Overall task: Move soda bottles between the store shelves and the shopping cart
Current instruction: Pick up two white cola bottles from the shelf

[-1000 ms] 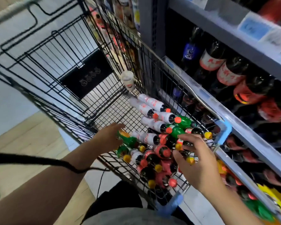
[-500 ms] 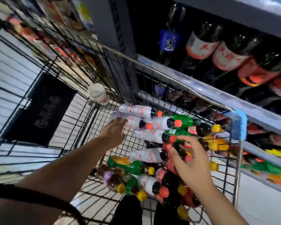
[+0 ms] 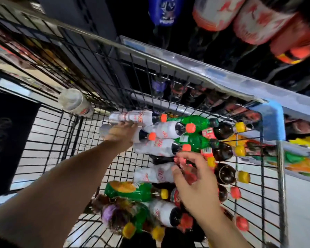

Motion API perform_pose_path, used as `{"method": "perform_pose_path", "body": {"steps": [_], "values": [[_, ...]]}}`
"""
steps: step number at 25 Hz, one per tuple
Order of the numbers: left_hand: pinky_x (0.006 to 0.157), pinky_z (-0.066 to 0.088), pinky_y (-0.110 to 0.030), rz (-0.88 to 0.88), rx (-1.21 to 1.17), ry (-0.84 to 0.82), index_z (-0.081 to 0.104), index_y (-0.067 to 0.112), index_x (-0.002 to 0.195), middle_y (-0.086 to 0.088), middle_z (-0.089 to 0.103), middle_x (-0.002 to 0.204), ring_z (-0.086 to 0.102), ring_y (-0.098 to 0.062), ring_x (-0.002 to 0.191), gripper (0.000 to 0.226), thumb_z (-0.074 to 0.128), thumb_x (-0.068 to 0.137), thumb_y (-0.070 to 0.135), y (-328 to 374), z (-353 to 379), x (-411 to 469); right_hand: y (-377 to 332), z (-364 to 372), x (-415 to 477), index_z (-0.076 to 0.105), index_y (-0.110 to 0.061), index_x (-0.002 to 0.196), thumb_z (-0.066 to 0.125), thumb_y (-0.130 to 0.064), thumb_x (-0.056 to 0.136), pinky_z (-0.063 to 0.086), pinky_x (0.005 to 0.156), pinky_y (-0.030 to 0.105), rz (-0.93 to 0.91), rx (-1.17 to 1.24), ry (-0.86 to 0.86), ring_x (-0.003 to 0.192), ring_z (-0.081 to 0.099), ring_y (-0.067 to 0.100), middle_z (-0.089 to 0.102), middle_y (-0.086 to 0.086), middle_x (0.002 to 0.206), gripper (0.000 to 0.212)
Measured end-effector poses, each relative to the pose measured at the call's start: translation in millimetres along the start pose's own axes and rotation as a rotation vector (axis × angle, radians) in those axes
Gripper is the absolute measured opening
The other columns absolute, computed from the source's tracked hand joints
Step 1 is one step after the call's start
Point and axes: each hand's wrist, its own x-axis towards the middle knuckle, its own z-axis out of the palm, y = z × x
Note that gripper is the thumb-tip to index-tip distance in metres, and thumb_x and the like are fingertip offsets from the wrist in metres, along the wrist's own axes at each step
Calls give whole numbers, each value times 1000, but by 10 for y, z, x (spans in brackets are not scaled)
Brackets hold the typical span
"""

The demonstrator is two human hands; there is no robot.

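Many small soda bottles lie in a pile in the black wire shopping cart (image 3: 168, 81). Some have white labels, some are green, some are dark with yellow or red caps. My left hand (image 3: 121, 132) reaches to the far side of the pile and wraps over a white-labelled bottle (image 3: 104, 130) lying on its side. My right hand (image 3: 195, 183) is over the middle of the pile. Its thumb and fingers curl around a dark bottle with a red label (image 3: 182, 162). Large soda bottles (image 3: 254, 20) stand on the store shelf at the upper right.
One white-labelled bottle (image 3: 75, 102) lies apart at the cart's far left side. The cart's blue corner bumper (image 3: 270, 120) and rim press close to the shelf edge (image 3: 222, 72). Lower shelves with more bottles show through the cart's right wall. A dark floor mat (image 3: 5, 144) lies beneath the cart.
The view has dropped closer into the cart. My left hand has moved forward from the green bottles onto a white-labelled bottle. My right hand has curled tighter on the red-labelled bottle.
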Motion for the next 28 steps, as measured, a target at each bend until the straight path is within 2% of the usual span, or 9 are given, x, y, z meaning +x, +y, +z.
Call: {"method": "perform_pose_path", "body": {"steps": [4, 9, 12, 15, 17, 19, 21, 24, 28], "values": [[73, 51, -28, -52, -477, 217, 56, 30, 124, 14, 60, 106, 61, -15, 91, 75, 71, 60, 67, 54, -502, -486, -49, -21, 29, 65, -33, 112, 72, -24, 86, 55, 90, 26, 31, -19, -33, 111, 65, 5, 67, -20, 112, 28], [64, 44, -4, 134, -709, 341, 61, 34, 109, 26, 63, 90, 64, 4, 81, 69, 80, 54, 70, 598, -1168, -1124, -285, 204, 38, 55, -42, 123, 84, -32, 79, 46, 92, 9, 162, -55, -295, 114, 58, -8, 64, -28, 120, 54], [71, 52, -14, 181, -781, 298, 58, 47, 116, 27, 65, 103, 63, 5, 93, 73, 78, 53, 78, 878, -1280, -1317, -294, 239, -64, 64, -25, 119, 78, -33, 71, 53, 76, 11, 162, 140, -208, 98, 69, -4, 74, -20, 104, 51], [84, 55, -22, 361, -856, 105, 54, 49, 130, 26, 56, 126, 62, -1, 107, 66, 66, 73, 78, 664, -1172, -1117, -171, 135, -195, 63, -20, 122, 87, -17, 72, 52, 74, 9, 202, 192, -106, 95, 70, -3, 75, -17, 106, 56], [92, 55, -32, 192, -774, 103, 55, 37, 135, 22, 56, 131, 61, -4, 111, 63, 57, 84, 74, 351, -993, -760, -43, 52, -232, 62, -20, 122, 88, -8, 72, 55, 80, 15, 267, 187, -74, 99, 72, 4, 76, -14, 107, 57], [98, 49, -33, 6, -458, 156, 51, 22, 142, 2, 57, 136, 58, -18, 119, 60, 66, 91, 49, 64, -762, -322, 31, -28, -204, 64, -18, 118, 88, -6, 71, 57, 83, 19, 298, 185, -39, 98, 73, 6, 77, -12, 104, 54], [100, 45, -33, -23, -190, 46, 41, 19, 150, -7, 50, 146, 53, -27, 128, 67, 71, 91, 30, -86, -562, 44, 92, -64, -137, 66, -14, 115, 87, -2, 73, 58, 80, 19, 290, 210, -47, 94, 74, 5, 78, -9, 101, 48], [100, 46, -39, -90, -82, -127, 35, 21, 149, -8, 50, 145, 52, -29, 128, 78, 77, 83, 26, -145, -322, 373, 123, -48, -101, 66, -10, 110, 81, 10, 74, 56, 72, 15, 287, 307, -55, 90, 76, 11, 79, -2, 97, 44], [88, 53, -37, -93, 93, 27, 45, 22, 142, -6, 57, 134, 57, -29, 117, 70, 76, 80, 30, -111, -162, 451, 71, -19, -118, 66, -8, 111, 79, 11, 76, 55, 71, 13, 318, 389, -89, 91, 75, 9, 79, -2, 98, 42]]}}
